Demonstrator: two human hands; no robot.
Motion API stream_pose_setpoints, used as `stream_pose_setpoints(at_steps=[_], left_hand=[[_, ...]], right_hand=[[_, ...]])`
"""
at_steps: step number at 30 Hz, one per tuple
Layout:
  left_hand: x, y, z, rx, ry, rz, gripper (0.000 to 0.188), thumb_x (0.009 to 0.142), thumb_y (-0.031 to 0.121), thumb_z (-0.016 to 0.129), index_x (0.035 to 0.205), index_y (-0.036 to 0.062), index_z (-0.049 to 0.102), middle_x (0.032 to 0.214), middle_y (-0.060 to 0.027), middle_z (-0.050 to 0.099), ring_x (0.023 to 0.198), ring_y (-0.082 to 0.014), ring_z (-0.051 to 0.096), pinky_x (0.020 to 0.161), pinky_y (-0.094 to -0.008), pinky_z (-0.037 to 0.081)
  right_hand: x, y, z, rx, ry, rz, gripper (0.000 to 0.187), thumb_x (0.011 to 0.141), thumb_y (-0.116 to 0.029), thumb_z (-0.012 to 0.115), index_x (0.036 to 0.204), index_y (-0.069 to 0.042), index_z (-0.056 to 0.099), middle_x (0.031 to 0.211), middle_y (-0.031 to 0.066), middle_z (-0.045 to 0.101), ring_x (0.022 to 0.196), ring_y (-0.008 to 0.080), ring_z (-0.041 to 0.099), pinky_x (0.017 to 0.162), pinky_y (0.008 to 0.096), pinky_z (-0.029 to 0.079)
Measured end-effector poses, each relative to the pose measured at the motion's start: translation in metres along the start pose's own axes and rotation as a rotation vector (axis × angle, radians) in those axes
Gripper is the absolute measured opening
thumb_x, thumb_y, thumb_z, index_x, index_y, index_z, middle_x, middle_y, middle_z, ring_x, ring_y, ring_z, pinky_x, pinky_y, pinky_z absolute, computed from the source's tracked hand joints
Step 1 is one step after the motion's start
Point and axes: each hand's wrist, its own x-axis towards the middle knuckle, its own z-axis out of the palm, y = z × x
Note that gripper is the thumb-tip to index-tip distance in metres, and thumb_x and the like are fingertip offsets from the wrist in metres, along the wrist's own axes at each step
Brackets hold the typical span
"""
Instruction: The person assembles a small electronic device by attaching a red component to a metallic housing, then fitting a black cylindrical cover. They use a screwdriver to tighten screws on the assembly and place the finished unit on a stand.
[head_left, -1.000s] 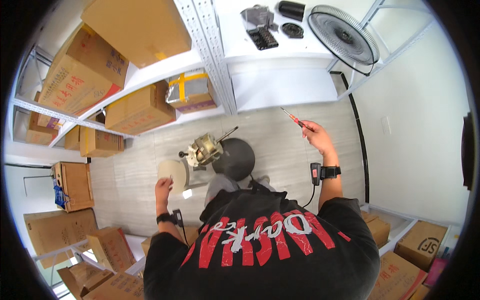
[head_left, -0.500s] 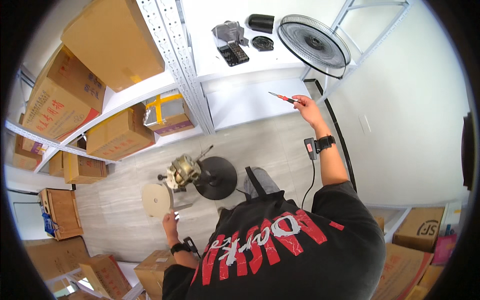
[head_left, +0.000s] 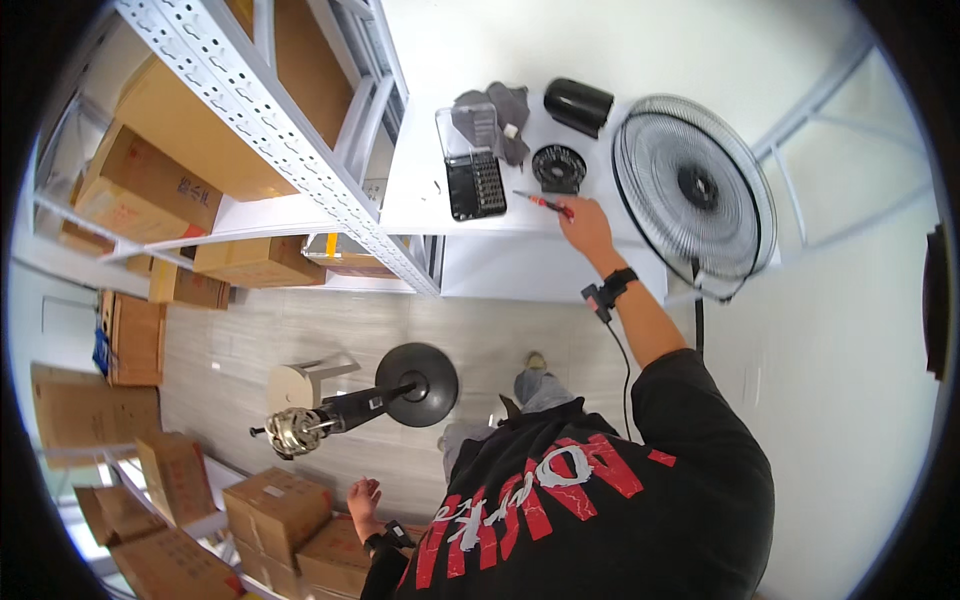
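Observation:
My right hand is closed around a screwdriver with a red and black handle, over the front of a white shelf. Its thin tip points left, toward an open black bit case with a clear lid. Just beyond the hand lies a round black slotted part. A black curved cover and a grey cloth lie farther back. To the right of the hand rests a round wire fan grille. My left hand hangs low with loosely curled, parted fingers, holding nothing.
A fan stand with an exposed motor and round black base stands on the floor, beside a beige stool. Metal racks with cardboard boxes line the left. More boxes are near my left hand. A cable hangs from my right wrist.
My right hand and the screwdriver have moved forward over the shelf, close to the bit case. My left hand has moved away from the stool. The view has shifted.

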Motion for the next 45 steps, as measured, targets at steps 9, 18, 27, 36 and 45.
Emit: stream_pose_setpoints(at_steps=[9, 18, 27, 36, 45], left_hand=[[-0.062, 0.026, 0.138, -0.039, 0.025, 0.119, 0.02, 0.099, 0.028, 0.059, 0.1, 0.0082, 0.063, 0.102, -0.0053, 0.07, 0.101, -0.0184, 0.065, 0.084, -0.0355, 0.051], [-0.099, 0.021, 0.203, -0.069, 0.039, 0.141, 0.021, 0.101, 0.027, 0.057, 0.104, 0.007, 0.063, 0.107, -0.007, 0.069, 0.106, -0.0198, 0.064, 0.091, -0.0382, 0.05], [-0.157, 0.001, 0.209, -0.126, 0.223, 0.171, 0.019, 0.101, 0.024, 0.057, 0.102, 0.0069, 0.064, 0.107, -0.0064, 0.069, 0.105, -0.0188, 0.064, 0.092, -0.0384, 0.05], [-0.2, 0.0, 0.198, -0.205, 0.379, 0.225, 0.017, 0.101, 0.024, 0.058, 0.095, 0.009, 0.064, 0.1, -0.0028, 0.07, 0.099, -0.0157, 0.064, 0.087, -0.0345, 0.05], [-0.198, 0.023, 0.2, -0.171, 0.387, 0.294, 0.02, 0.101, 0.024, 0.059, 0.095, 0.0065, 0.066, 0.098, -0.002, 0.07, 0.096, -0.0128, 0.064, 0.087, -0.0326, 0.05]], right_hand=[[0.034, 0.022, 0.005, -0.041, -0.207, -0.106, 0.016, 0.078, -0.009, 0.071, 0.092, -0.007, 0.063, 0.091, 0.0105, 0.062, 0.089, 0.0334, 0.061, 0.076, 0.0459, 0.051], [0.053, 0.031, -0.02, 0.146, -0.188, -0.209, 0.018, 0.08, -0.014, 0.072, 0.097, -0.006, 0.068, 0.092, 0.0128, 0.063, 0.09, 0.036, 0.062, 0.077, 0.048, 0.051], [0.224, 0.126, -0.032, 0.554, 0.078, 0.441, 0.043, 0.083, -0.03, 0.076, 0.105, 0.006, 0.066, 0.097, 0.0184, 0.067, 0.077, 0.0285, 0.068, 0.07, 0.0378, 0.056], [0.247, 0.137, -0.02, 1.413, 0.003, 0.956, 0.025, 0.092, -0.013, 0.069, 0.105, 0.006, 0.057, 0.088, 0.0157, 0.059, 0.069, 0.0263, 0.064, 0.059, 0.0318, 0.056], [0.266, 0.178, -0.003, 1.32, 0.097, 0.813, 0.014, 0.096, -0.008, 0.059, 0.101, 0.004, 0.058, 0.088, 0.0118, 0.062, 0.072, 0.0233, 0.064, 0.062, 0.0312, 0.057]])
